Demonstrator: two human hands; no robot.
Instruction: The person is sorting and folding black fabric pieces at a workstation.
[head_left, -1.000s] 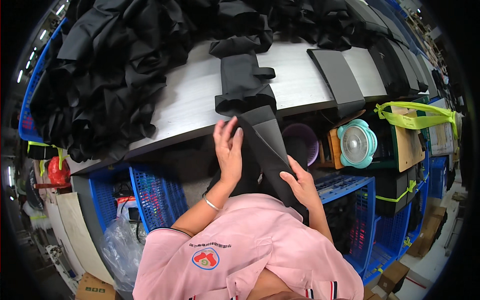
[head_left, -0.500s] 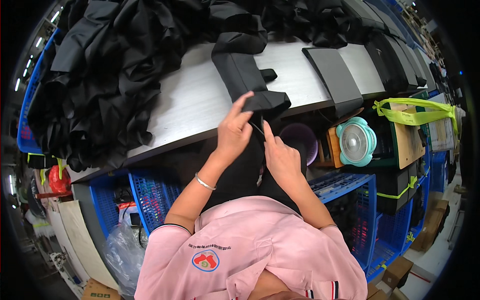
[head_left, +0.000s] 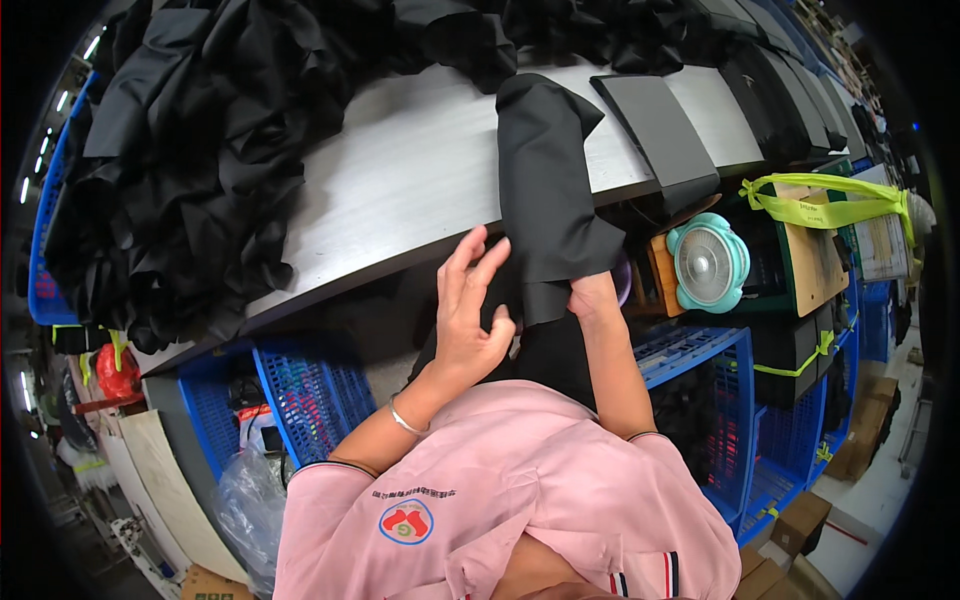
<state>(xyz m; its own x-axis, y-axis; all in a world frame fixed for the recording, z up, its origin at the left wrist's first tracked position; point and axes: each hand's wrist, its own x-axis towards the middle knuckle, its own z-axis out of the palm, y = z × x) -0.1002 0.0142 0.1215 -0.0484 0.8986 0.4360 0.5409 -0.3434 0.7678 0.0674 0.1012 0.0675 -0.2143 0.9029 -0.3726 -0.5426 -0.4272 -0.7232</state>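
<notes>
While open left hand (head_left: 470, 315) flattens, right hand (head_left: 592, 295) pinches black cloth (head_left: 550, 190).

A black fabric piece (head_left: 553, 190), smooth and matte, is folded into a long band that lies lengthwise across the grey surface (head_left: 400, 180) and hangs over its near edge. Its upper end is bunched and rounded, close to the surface's far side. Its lower end droops below the edge, creased into a loose flap.

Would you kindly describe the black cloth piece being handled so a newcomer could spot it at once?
Find the long grey table. At its near edge, a folded black cloth piece drapes over, with the left hand and right hand at its lower end. Unlike the crumpled black pile, it lies alone and smooth.
</notes>
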